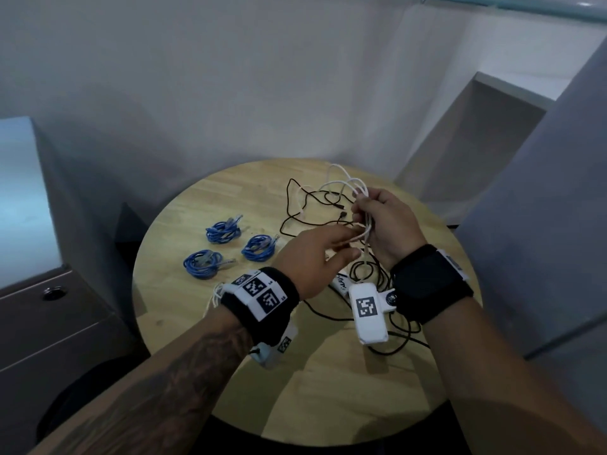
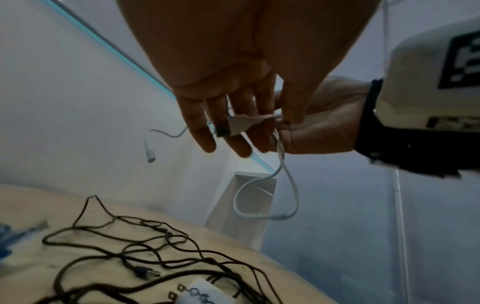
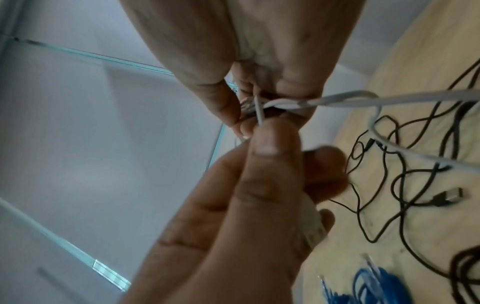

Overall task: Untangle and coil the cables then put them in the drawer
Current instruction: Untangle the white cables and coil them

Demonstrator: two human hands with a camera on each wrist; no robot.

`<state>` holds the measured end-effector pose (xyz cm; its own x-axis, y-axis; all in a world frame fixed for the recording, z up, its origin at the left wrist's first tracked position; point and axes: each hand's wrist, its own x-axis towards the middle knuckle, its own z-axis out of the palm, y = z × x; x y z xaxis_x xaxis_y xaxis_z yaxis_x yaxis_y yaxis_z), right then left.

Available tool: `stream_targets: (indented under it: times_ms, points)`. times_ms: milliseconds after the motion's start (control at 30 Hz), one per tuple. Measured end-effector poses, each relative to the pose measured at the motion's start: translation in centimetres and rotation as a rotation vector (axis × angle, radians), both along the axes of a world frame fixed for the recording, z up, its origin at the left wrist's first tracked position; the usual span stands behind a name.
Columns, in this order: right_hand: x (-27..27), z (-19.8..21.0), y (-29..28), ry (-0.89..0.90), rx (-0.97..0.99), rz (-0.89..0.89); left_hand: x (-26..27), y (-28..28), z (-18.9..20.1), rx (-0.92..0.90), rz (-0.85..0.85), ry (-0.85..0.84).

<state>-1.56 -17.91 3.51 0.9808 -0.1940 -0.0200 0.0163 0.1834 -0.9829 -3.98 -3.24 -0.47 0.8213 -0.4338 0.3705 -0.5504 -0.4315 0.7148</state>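
My right hand (image 1: 382, 221) grips a bundle of white cable (image 1: 345, 182) above the round wooden table (image 1: 328, 372); its loops stick out above the fist. From the left, my left hand (image 1: 341, 239) pinches a strand of the same white cable (image 3: 283, 103) between thumb and fingers, right against the right hand (image 3: 249, 98). In the left wrist view a white loop (image 2: 265, 197) hangs below both hands. A tangle of black cables (image 1: 315, 205) lies on the table under and behind them. Three coiled blue cables (image 1: 223, 229) lie to the left.
A white plug block (image 2: 200, 292) sits among the black cables (image 2: 155, 257), and a black USB plug (image 3: 448, 195) lies loose. A grey cabinet with shut drawer fronts and a lock (image 1: 54, 293) stands left of the table. Walls close in behind and on the right.
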Motion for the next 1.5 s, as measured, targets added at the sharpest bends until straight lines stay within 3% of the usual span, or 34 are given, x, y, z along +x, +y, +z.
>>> stream_targets:
  times_ms: [67,133,300,400,467,567,667,800,933,1000,1100,1200,1300,1500]
  points:
    - [-0.3,-0.4,0.0,0.03,-0.108,0.025,-0.2,0.3,0.4,-0.004,0.025,0.062]
    - [-0.8,-0.6,-0.7,0.05,-0.396,0.044,0.0,1.0,0.9,-0.038,0.051,0.115]
    - [-1.5,-0.2,-3.5,0.062,-1.0,0.06,1.1,3.2,2.6,-0.39,0.124,0.498]
    - [-1.6,-0.6,-4.0,0.136,-1.281,0.125,0.7,4.0,3.5,-0.262,0.056,0.466]
    - [-2.1,-0.4,-3.4,0.081,-1.242,0.168,0.5,4.1,3.6,-0.243,0.017,0.462]
    - [-3.2,0.3,-1.2,-0.013,-0.796,0.358,1.0,4.2,3.2,-0.444,0.017,0.511]
    - [-3.4,0.5,0.1,-0.105,-0.627,0.493,1.4,4.5,3.2,-0.622,0.05,0.54]
    - [-3.4,1.2,0.0,-0.053,-0.435,0.471,1.7,4.8,3.1,-0.534,0.079,0.561]
    - [-3.2,0.9,-0.9,-0.146,-0.776,0.415,1.4,5.4,3.2,-0.311,0.089,0.582]
    - [-2.7,0.4,-1.5,-0.218,-0.955,0.303,1.0,5.4,3.5,-0.223,0.039,0.725]
    - [-2.5,-0.4,-1.3,-0.26,-1.097,0.327,0.6,5.1,3.9,-0.482,-0.186,1.026]
    - [-2.8,-1.7,0.0,-0.225,-1.201,0.383,0.9,5.0,3.9,-0.908,-0.366,1.112]
    - [-3.0,-2.2,1.4,-0.228,-1.167,0.402,1.2,4.7,3.6,-1.147,-0.337,1.06]
    - [-3.5,-2.6,2.8,-0.151,-1.157,0.491,1.0,4.1,3.4,-1.246,-0.232,0.896]
